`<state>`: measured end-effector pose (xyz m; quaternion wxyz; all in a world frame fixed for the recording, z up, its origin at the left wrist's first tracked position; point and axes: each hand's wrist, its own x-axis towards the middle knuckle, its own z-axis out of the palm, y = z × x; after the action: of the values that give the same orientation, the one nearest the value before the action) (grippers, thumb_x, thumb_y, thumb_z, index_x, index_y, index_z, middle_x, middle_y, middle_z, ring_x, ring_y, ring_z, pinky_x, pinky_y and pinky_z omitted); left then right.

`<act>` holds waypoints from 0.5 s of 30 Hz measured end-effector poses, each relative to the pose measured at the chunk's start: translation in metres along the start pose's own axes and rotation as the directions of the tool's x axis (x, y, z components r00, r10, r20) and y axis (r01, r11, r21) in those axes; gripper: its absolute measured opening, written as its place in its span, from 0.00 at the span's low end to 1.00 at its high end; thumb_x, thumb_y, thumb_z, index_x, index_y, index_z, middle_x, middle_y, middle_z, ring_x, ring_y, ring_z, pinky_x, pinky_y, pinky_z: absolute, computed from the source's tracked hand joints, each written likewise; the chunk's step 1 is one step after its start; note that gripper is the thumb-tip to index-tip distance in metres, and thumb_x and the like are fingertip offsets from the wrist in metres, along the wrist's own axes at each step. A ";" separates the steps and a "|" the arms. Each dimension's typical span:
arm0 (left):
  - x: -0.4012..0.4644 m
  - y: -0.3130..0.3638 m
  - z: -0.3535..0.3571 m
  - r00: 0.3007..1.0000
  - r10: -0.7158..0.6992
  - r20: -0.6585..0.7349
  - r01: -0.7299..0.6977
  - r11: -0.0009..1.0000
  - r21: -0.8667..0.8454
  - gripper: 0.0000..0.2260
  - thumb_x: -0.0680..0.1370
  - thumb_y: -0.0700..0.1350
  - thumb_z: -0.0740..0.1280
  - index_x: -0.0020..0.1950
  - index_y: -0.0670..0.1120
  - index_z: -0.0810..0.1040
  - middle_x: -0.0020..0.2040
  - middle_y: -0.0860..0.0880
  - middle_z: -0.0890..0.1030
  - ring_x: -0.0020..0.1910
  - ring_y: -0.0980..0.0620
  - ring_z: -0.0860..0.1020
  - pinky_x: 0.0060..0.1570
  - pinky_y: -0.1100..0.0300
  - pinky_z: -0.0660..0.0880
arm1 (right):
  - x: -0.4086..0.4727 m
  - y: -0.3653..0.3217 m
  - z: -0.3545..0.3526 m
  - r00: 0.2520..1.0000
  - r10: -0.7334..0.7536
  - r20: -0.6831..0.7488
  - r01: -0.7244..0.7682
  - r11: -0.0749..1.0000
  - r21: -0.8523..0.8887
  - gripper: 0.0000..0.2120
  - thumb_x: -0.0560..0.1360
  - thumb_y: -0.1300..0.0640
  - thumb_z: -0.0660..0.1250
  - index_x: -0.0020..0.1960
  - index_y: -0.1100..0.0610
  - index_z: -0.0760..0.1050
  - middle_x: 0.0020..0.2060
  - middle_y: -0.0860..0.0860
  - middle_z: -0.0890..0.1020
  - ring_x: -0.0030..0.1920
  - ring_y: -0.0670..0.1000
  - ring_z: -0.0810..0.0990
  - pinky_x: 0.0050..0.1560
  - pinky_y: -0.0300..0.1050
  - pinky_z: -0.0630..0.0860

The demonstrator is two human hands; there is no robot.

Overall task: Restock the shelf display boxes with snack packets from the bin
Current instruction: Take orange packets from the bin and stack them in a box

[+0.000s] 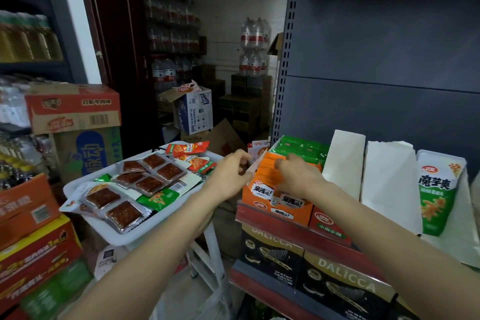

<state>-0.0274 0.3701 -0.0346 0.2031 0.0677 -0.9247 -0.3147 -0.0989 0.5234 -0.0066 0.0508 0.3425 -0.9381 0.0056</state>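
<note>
Both hands at orange display box [275, 205] on shelf [272, 218]: left hand [231, 176] pinching box's left flap, right hand [296, 176] curled over orange packets [267, 171] inside, probably gripping some. White bin [124, 238] left, holding snack packets [145, 179]. Green packets [304, 148] behind.

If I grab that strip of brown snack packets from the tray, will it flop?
Probably: the joined strip of brown snack packets looks like thin, flat, sealed film, so it would likely bend at the seams. It seems light, and its shiny wrap may be slippery.
</note>
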 end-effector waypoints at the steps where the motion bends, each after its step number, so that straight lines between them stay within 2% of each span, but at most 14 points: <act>1: -0.006 -0.006 -0.007 0.999 -0.005 -0.048 0.004 1.000 -0.012 0.15 0.76 0.44 0.67 0.62 0.46 0.73 0.60 0.48 0.77 0.55 0.52 0.76 0.49 0.64 0.72 | -0.001 -0.006 0.000 0.998 -0.028 -0.060 0.032 0.998 0.054 0.21 0.76 0.53 0.65 0.67 0.56 0.67 0.61 0.57 0.70 0.62 0.58 0.71 0.53 0.51 0.73; 3: -0.022 -0.022 -0.025 0.989 -0.017 -0.150 0.015 1.000 -0.012 0.11 0.77 0.43 0.66 0.59 0.46 0.75 0.54 0.50 0.79 0.50 0.55 0.77 0.43 0.72 0.70 | -0.001 -0.024 0.001 0.978 -0.099 -0.186 0.126 0.981 0.144 0.17 0.77 0.55 0.62 0.65 0.56 0.69 0.59 0.56 0.71 0.62 0.57 0.71 0.52 0.50 0.72; 4: -0.031 -0.032 -0.034 0.979 -0.029 -0.200 0.030 1.000 0.001 0.09 0.77 0.42 0.66 0.57 0.46 0.77 0.52 0.51 0.80 0.49 0.55 0.77 0.44 0.71 0.72 | 0.000 -0.036 0.001 0.965 -0.134 -0.226 0.176 0.968 0.177 0.15 0.77 0.56 0.61 0.64 0.56 0.70 0.58 0.55 0.72 0.61 0.57 0.71 0.51 0.49 0.71; 6: -0.046 -0.056 -0.054 0.953 -0.088 -0.288 0.111 0.992 0.064 0.08 0.77 0.40 0.64 0.54 0.47 0.78 0.51 0.49 0.81 0.50 0.51 0.79 0.50 0.58 0.76 | 0.004 -0.064 0.002 0.947 -0.196 -0.256 0.258 0.937 0.237 0.14 0.77 0.57 0.61 0.62 0.56 0.72 0.55 0.55 0.73 0.58 0.56 0.72 0.52 0.49 0.72; 8: -0.062 -0.081 -0.076 0.930 -0.150 -0.336 0.223 0.957 0.188 0.09 0.77 0.39 0.63 0.54 0.47 0.79 0.51 0.48 0.81 0.51 0.48 0.79 0.51 0.54 0.76 | 0.010 -0.096 0.005 0.943 -0.238 -0.233 0.302 0.906 0.295 0.15 0.77 0.57 0.61 0.63 0.57 0.72 0.55 0.55 0.74 0.58 0.56 0.73 0.52 0.50 0.72; 10: -0.076 -0.106 -0.097 0.929 -0.197 -0.312 0.295 0.904 0.308 0.11 0.76 0.39 0.63 0.57 0.46 0.79 0.55 0.45 0.80 0.53 0.46 0.78 0.52 0.54 0.75 | 0.020 -0.127 0.014 0.941 -0.277 -0.195 0.330 0.877 0.350 0.15 0.77 0.56 0.62 0.62 0.58 0.72 0.57 0.56 0.74 0.59 0.56 0.73 0.53 0.50 0.73; 12: -0.089 -0.128 -0.116 0.938 -0.260 -0.232 0.330 0.874 0.357 0.14 0.76 0.43 0.66 0.61 0.45 0.77 0.60 0.44 0.78 0.56 0.44 0.77 0.54 0.53 0.74 | 0.033 -0.154 0.027 0.941 -0.306 -0.145 0.338 0.843 0.419 0.17 0.76 0.55 0.64 0.64 0.57 0.70 0.60 0.55 0.74 0.62 0.56 0.71 0.58 0.52 0.72; 13: -0.095 -0.137 -0.125 0.937 -0.299 -0.179 0.346 0.865 0.364 0.17 0.74 0.48 0.67 0.62 0.45 0.76 0.61 0.44 0.77 0.56 0.44 0.76 0.54 0.53 0.73 | 0.039 -0.166 0.033 0.944 -0.308 -0.115 0.326 0.831 0.451 0.19 0.76 0.54 0.65 0.65 0.56 0.69 0.62 0.56 0.73 0.63 0.57 0.70 0.61 0.53 0.71; 15: -0.105 -0.155 -0.137 0.924 -0.370 -0.092 0.378 0.854 0.358 0.32 0.66 0.64 0.66 0.65 0.47 0.73 0.63 0.45 0.76 0.58 0.46 0.75 0.57 0.52 0.72 | 0.049 -0.186 0.041 0.954 -0.294 -0.059 0.285 0.824 0.490 0.25 0.76 0.51 0.66 0.70 0.55 0.64 0.66 0.56 0.69 0.67 0.58 0.67 0.64 0.54 0.68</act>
<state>0.1248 0.1979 -0.0649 0.1308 0.2860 -0.9342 -0.1682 -0.0200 0.3473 -0.0470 -0.0471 0.4823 -0.8429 0.2338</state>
